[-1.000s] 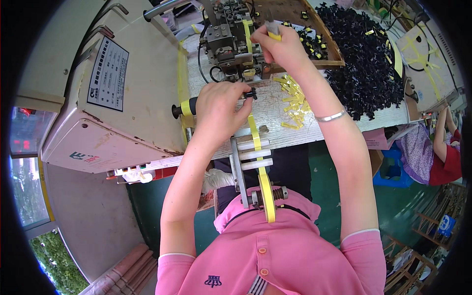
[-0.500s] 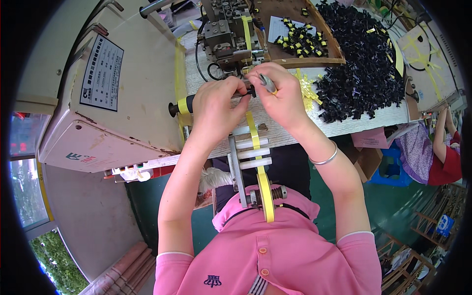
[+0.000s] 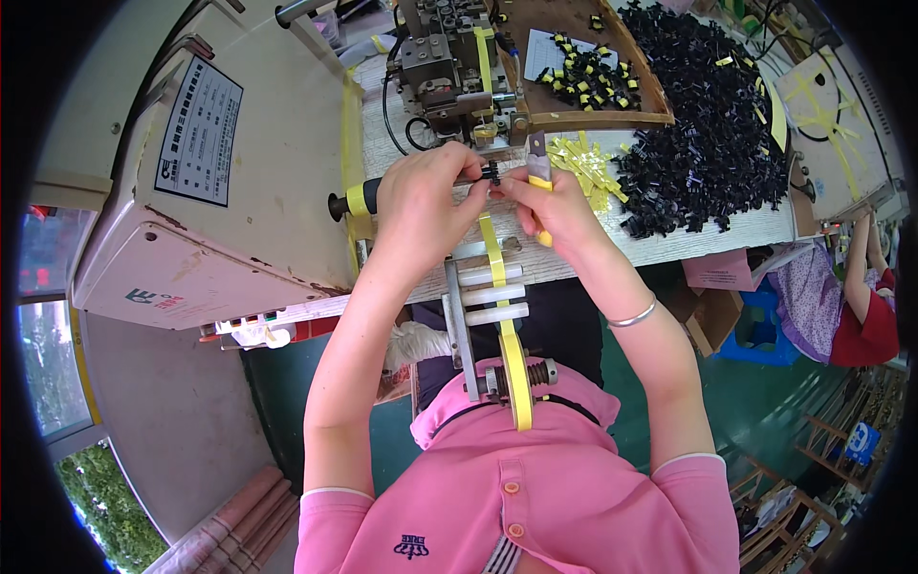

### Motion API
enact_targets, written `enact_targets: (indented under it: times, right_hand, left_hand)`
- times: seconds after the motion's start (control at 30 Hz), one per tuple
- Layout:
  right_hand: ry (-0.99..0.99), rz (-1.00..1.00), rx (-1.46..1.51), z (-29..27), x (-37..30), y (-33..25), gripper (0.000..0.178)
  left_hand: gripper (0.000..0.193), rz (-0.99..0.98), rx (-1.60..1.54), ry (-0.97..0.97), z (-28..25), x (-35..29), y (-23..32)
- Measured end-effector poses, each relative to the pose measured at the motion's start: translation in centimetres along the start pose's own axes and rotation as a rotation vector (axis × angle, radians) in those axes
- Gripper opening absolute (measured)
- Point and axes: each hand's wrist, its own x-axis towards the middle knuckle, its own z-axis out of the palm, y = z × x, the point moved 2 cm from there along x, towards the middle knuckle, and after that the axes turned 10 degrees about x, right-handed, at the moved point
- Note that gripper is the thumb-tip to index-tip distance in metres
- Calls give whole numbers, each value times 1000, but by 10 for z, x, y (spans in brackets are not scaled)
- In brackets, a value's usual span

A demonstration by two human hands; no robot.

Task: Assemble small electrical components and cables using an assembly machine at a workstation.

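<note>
Between the thumb and forefinger of my left hand [image 3: 427, 196] sits a small black plastic part [image 3: 491, 172]. My right hand [image 3: 555, 206] is closed round a yellow-handled utility knife [image 3: 540, 172], its grey metal end upward. The right fingertips pinch at the right side of the black part, close to my left fingers; whether they grip it is hard to see. Just beyond both hands stands a metal machine [image 3: 435, 72] fed with yellow tape. Below them a yellow tape strip [image 3: 492, 249] runs over white rollers [image 3: 494, 295] from a tape reel [image 3: 517, 378] at my waist.
Cut yellow tape pieces [image 3: 585, 170] lie right of the knife, beside a large heap of black parts [image 3: 693, 143]. A wooden tray [image 3: 598, 121] behind holds several taped parts [image 3: 593, 77]. A beige machine cabinet [image 3: 220, 191] stands left. Another person's arm [image 3: 858, 268] shows at far right.
My right hand has moved slightly down and right from the machine's front, and the knife has turned so its metal end points upward. My left hand stays nearly in place.
</note>
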Motion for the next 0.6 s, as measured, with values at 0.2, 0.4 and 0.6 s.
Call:
enact_targets:
  times: [0.2, 0.4, 0.6]
  right_hand:
    - [-126, -15, -61, 6, -21, -13, 11]
    - [-42, -509, -526, 22, -14, -31, 11]
    - [-32, -674, -623, 25, 3, -41, 11]
  left_hand:
    - [17, 1, -12, 13, 1, -1, -1]
    - [18, -5, 2, 47, 2, -2, 1]
    - [12, -66, -134, 82, 1, 1, 1]
